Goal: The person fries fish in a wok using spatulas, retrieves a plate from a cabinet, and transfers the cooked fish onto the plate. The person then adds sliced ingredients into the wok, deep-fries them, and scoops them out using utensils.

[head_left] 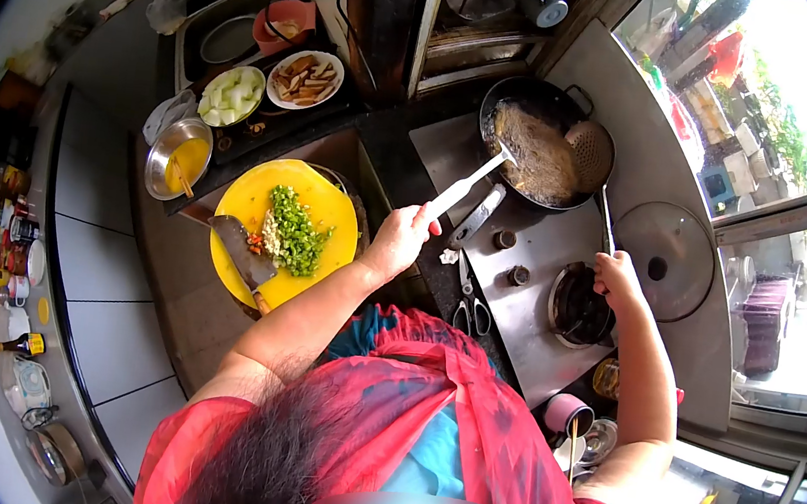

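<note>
My left hand (399, 241) is closed around the white handle of a spatula (464, 185), whose metal end reaches into the wok. My right hand (619, 278) grips the long handle of a perforated skimmer (590, 154). The skimmer's round head rests over the right side of the wok, partly above the oil. The black wok (498, 103) sits on the stove at the back, its handle pointing toward me. Brownish, foaming oil (541, 156) fills it, and what fries beneath the foam is hard to make out.
Left of me, a yellow cutting board (234, 193) bears chopped greens (296, 239) and a cleaver (244, 251). Beyond stand a metal bowl of beaten egg (158, 180) and bowls of cut food (232, 96). Scissors (473, 311), a second burner (582, 304) and a glass lid (674, 260) lie nearer.
</note>
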`<state>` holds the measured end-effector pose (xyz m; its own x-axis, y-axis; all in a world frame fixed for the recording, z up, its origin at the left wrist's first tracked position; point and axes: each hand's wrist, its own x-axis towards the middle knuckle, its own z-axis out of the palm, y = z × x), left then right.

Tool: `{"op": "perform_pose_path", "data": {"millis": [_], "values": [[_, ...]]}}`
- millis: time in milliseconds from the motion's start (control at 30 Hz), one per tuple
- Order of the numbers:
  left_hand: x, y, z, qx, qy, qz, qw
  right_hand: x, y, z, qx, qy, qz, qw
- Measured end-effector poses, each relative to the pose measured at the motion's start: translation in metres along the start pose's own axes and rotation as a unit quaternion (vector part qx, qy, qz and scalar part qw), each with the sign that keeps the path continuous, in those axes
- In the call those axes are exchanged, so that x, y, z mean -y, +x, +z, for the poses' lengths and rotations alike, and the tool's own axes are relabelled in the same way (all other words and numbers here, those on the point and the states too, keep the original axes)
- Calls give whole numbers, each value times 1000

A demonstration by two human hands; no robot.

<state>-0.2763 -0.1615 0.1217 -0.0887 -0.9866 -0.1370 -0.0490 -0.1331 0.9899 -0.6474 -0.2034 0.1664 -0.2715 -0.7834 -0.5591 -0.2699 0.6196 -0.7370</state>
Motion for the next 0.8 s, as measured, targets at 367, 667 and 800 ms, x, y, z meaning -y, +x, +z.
{"op": "perform_pose_path", "data": {"millis": [367, 667, 800], "values": [[2, -6, -10, -9, 9, 3, 1000, 11, -27, 22, 14, 104, 13, 994], [-9, -12, -16, -20, 47, 32, 998, 11, -52, 35, -36, 91, -67, 993], [-10, -14, -17, -19, 57, 31, 998, 19, -61, 63, 51, 131, -40, 989]]}}
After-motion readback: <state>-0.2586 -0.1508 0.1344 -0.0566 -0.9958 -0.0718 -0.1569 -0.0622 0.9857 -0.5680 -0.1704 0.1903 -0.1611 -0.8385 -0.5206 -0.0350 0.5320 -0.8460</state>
